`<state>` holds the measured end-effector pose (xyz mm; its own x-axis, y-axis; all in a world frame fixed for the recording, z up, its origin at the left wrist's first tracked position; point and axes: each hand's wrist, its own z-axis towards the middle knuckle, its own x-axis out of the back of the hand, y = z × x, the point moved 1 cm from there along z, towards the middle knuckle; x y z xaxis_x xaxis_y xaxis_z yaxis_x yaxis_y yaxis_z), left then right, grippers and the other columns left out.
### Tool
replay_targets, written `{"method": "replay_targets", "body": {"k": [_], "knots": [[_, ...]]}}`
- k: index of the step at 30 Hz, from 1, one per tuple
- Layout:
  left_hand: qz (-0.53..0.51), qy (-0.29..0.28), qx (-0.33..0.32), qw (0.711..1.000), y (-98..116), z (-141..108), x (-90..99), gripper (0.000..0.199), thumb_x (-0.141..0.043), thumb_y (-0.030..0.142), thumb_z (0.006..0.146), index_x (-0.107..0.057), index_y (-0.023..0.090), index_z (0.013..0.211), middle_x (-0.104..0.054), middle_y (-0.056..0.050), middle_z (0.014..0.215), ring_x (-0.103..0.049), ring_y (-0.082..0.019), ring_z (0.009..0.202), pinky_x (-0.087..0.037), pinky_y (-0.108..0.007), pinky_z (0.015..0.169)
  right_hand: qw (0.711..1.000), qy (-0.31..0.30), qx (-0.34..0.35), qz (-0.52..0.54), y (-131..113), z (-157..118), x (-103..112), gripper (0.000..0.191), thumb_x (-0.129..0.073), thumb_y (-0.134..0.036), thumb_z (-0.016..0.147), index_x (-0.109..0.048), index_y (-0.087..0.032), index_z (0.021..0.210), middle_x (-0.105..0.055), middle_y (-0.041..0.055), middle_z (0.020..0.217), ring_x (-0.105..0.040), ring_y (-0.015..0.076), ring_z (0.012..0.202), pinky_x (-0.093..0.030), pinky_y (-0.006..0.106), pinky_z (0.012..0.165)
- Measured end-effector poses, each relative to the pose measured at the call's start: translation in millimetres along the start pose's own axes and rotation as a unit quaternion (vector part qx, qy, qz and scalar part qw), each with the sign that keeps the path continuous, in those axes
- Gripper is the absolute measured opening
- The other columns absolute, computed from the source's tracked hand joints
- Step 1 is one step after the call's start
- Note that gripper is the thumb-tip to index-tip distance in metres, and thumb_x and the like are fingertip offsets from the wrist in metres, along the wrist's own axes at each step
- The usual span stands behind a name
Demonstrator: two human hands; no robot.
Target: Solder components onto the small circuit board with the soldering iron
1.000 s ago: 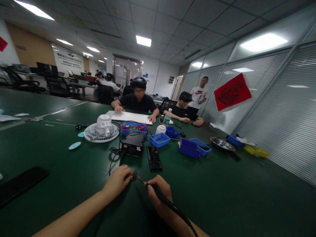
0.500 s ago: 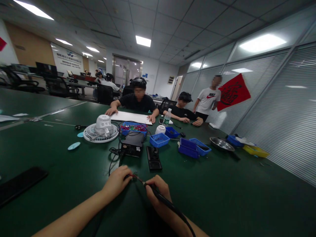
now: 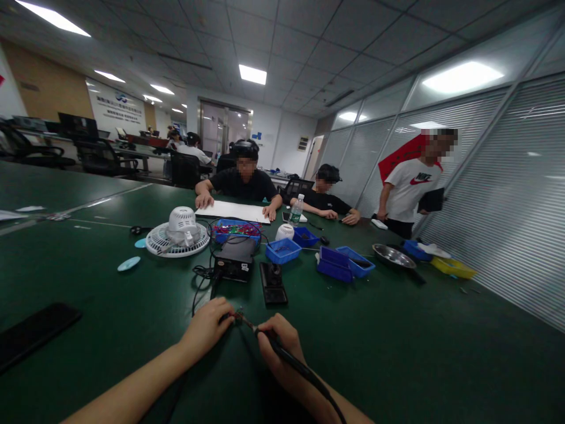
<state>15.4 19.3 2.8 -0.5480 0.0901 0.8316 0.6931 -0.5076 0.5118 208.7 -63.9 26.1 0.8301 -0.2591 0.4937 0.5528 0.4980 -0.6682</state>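
My right hand (image 3: 286, 338) is wrapped round a soldering iron (image 3: 289, 358) whose black cable trails down toward me. The tip points left, at a small dark piece (image 3: 239, 312) just above the green table. My left hand (image 3: 210, 320) is closed, its fingertips pinching a thin red wire (image 3: 233, 317) that runs to that piece. Tip and piece appear to touch, though they are too small to be sure. Beyond my hands lies a black stand (image 3: 273, 284), and behind it a black power unit (image 3: 235, 258) with coiled cables.
A white fan part (image 3: 177, 238) and a blue bin of red wires and boards (image 3: 237, 231) stand farther back. More blue bins (image 3: 283, 251) and a metal pan (image 3: 394, 255) are to the right. A dark phone-like slab (image 3: 39, 333) lies left. Two co-workers sit opposite.
My two hands hold nearly the same pose, the iron still at the small piece. A standing person at the back has walked to the right, in front of the red sheet.
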Motion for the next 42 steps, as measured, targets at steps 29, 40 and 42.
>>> {"method": "replay_targets", "body": {"k": [29, 40, 42], "knots": [[-0.011, 0.001, 0.028, 1.000, 0.1, 0.4, 0.3, 0.013, -0.052, 0.023, 0.081, -0.065, 0.022, 0.078, -0.064, -0.001, 0.087, -0.060, -0.017, 0.087, -0.043, -0.027, 0.080, 1.000, 0.007, -0.001, -0.002, 1.0, -2.3, 2.5, 0.010, -0.056, -0.016, 0.079, -0.062, -0.020, 0.072, -0.055, -0.0012, 0.066, -0.053, 0.0135, 0.061, -0.041, 0.024, 0.058], [-0.020, -0.001, 0.011, 1.000, -2.8, -0.1, -1.1, 0.016, -0.050, 0.024, 0.084, -0.065, 0.021, 0.080, -0.064, -0.002, 0.088, -0.059, -0.017, 0.087, -0.042, -0.027, 0.079, 1.000, 0.004, -0.001, -0.002, 3.4, -3.3, 0.4, 0.008, -0.056, -0.015, 0.078, -0.062, -0.019, 0.073, -0.054, -0.0007, 0.068, -0.053, 0.0136, 0.062, -0.041, 0.025, 0.060], [-0.023, -0.001, 0.010, 1.000, -2.9, 0.0, -1.0, 0.016, -0.049, 0.024, 0.084, -0.065, 0.021, 0.080, -0.064, -0.002, 0.088, -0.059, -0.017, 0.087, -0.042, -0.027, 0.079, 1.000, 0.005, 0.001, -0.003, 2.5, -2.9, 0.4, 0.009, -0.055, -0.015, 0.078, -0.061, -0.019, 0.072, -0.054, -0.0007, 0.067, -0.053, 0.0137, 0.062, -0.041, 0.025, 0.059]]}}
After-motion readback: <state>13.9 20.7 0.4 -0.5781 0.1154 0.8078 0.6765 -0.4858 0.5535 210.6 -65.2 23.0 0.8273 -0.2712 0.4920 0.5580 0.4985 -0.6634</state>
